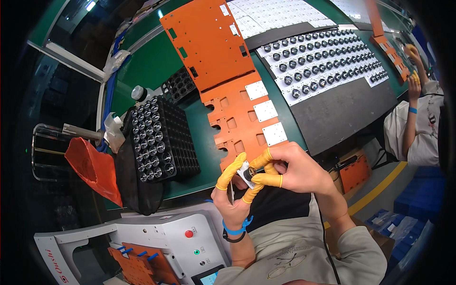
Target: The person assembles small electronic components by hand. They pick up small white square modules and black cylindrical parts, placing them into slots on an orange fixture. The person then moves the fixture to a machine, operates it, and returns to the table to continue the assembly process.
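Close to my body, near the front edge of the bench, my left hand [229,197] grips a small white plate [243,172] between yellow-covered fingertips. A black round part [249,174] sits against that plate, its outer end brownish. From the other side my right hand [301,170], also in yellow finger covers, pinches the round part between thumb and fingers. Just beyond my hands lies an orange fixture board [244,118] with cut-outs. Along its right side rest three white square plates [265,110]. Its large orange flap [206,45] extends away at the far end.
Left of the board stands a black crate [183,137] of shiny-topped cylinders, with a smaller black tray [178,84] behind. White sheets bearing rows of black round parts [327,61] lie right, beside a dark mat [339,114]. A co-worker [418,114] sits far right. A grey machine [166,237] stands lower left.
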`<state>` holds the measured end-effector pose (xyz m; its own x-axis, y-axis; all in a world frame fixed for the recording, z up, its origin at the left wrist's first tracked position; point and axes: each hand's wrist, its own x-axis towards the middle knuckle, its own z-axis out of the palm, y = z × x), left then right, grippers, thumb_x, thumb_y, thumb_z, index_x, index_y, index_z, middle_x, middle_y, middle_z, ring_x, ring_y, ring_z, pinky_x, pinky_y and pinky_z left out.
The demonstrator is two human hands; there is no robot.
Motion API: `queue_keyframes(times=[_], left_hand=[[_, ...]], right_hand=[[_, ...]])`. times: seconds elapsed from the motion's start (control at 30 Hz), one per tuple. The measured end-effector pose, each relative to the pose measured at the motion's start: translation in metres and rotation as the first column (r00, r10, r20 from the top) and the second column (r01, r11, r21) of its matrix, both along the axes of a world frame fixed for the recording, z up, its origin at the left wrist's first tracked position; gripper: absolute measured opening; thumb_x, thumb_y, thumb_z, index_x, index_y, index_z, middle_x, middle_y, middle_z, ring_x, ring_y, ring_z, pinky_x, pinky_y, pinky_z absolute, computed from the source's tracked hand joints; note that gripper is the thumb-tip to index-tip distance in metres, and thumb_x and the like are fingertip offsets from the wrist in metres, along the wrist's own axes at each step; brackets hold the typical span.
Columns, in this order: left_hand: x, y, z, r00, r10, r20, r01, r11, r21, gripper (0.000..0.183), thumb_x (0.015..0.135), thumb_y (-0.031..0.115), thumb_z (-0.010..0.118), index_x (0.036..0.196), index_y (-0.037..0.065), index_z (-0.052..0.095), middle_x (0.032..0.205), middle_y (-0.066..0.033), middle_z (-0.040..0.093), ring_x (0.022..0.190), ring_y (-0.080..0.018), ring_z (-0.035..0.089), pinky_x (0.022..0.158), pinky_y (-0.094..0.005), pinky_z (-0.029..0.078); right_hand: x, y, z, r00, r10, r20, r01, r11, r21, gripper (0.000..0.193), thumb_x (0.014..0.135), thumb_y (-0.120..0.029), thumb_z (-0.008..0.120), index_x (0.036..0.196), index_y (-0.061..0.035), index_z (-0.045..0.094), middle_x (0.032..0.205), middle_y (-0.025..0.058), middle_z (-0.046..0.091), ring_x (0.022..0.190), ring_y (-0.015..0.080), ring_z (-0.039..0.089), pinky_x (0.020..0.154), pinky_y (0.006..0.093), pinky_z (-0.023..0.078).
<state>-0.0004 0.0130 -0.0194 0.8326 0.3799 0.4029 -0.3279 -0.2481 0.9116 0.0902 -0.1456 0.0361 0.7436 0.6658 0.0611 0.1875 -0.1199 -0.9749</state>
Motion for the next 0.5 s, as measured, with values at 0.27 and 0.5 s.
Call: queue_keyframes(times=[0.27,0.5], left_hand=[[0.000,-0.002,-0.002,0.998,-0.057,0.024,0.060,0.984,-0.169,0.060,0.074,0.014,0.088,0.123,0.000,0.055,0.117,-0.0151,0.067,0.090,-0.0145,0.066,0.078,-0.0248,0.053],[-0.006,0.001,0.000,0.968,-0.233,-0.095,0.111,0.737,-0.667,0.067,0.078,0.030,0.085,0.127,-0.001,0.051,0.123,-0.0175,0.064,0.095,-0.0146,0.066,0.073,-0.0244,0.054]], right_hand=[[-0.004,0.008,-0.001,0.999,-0.003,0.051,-0.003,0.995,0.104,0.031,0.077,-0.008,0.080,0.106,-0.0023,0.070,0.074,0.0016,0.049,0.062,0.0100,0.043,0.055,0.0261,0.034],[-0.002,0.001,0.001,0.879,0.028,0.476,-0.044,0.999,0.023,0.042,0.074,-0.016,0.081,0.114,-0.0072,0.070,0.087,0.0072,0.049,0.079,0.0248,0.048,0.073,0.0349,0.038]])
